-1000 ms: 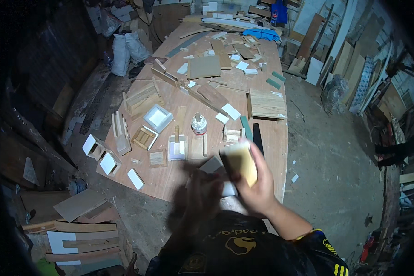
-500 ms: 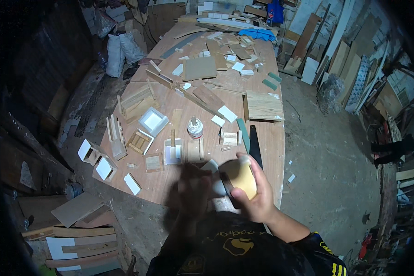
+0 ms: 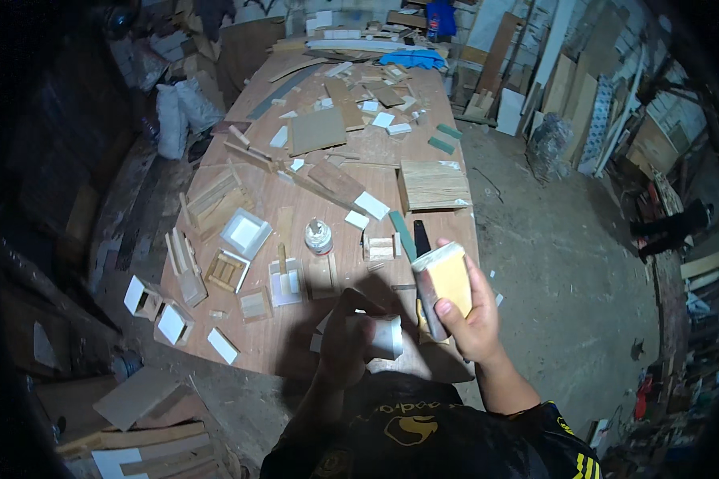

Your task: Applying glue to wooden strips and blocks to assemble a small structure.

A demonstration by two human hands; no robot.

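Observation:
My right hand (image 3: pixel 478 315) is raised over the near right of the table, gripping a thick block (image 3: pixel 447 283) with a cream-yellow face, a pale top edge and a grey-brown side; its exact kind is unclear. Left of it, my left hand (image 3: pixel 350 339) is in deep shadow, its fingers closed around a small white-faced board piece (image 3: pixel 387 337). The two pieces are apart. Beyond my hands stand an open white glue jar (image 3: pixel 318 238) and a small wooden frame piece (image 3: pixel 381 246). A dark saw blade (image 3: pixel 422 235) lies partly hidden behind the block.
Small wooden boxes and frames (image 3: pixel 246 231) crowd the table's left side. A wood-grain box (image 3: pixel 434 185) stands near the right edge. Offcuts and a flat brown panel (image 3: pixel 317 131) cover the far part. Boards (image 3: pixel 499 60) lean on the back wall; sacks (image 3: pixel 172 120) stand at left.
My right hand has moved right with the block, turning it more upright and away from the left hand's piece. My left hand's white piece now shows more plainly. The view has shifted slightly.

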